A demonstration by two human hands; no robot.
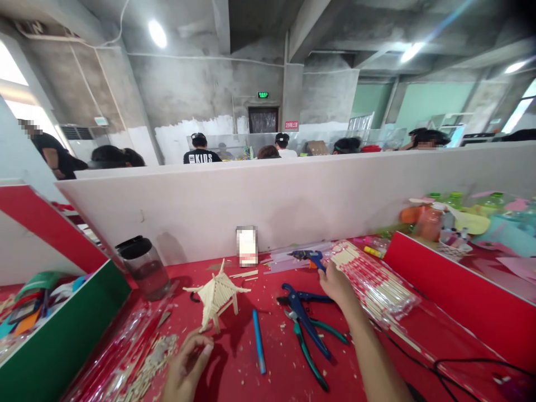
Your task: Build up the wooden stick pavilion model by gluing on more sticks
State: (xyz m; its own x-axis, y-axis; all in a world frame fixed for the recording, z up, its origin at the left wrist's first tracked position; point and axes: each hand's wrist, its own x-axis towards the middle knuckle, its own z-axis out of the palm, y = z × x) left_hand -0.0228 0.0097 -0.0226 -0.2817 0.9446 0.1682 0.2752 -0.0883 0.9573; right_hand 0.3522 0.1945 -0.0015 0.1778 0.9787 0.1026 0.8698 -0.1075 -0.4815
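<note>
My right hand [338, 283] is wrapped round the handle of a blue hot glue gun [309, 255], its nozzle pointing left above the red table. My left hand [190, 357] has loosely curled fingers with a gap at the thumb, and nothing shows in it. Just above its fingertips stands a small model made of wooden sticks [219, 293], with a peaked, slatted roof and splayed legs. Whether the fingers touch its nearest leg, I cannot tell. Between my hands lie a blue pen [258, 341], a blue-handled cutter [307, 324] and green-handled pliers [309, 357].
Bundled sticks in clear wrap [377, 279] lie on the right, near a black cable [402, 340]. A lidded bottle [144, 271] stands at left, above cut stick scraps [153, 363]. A small lit screen [247, 247] leans on the white partition [293, 195]. Several people sit beyond.
</note>
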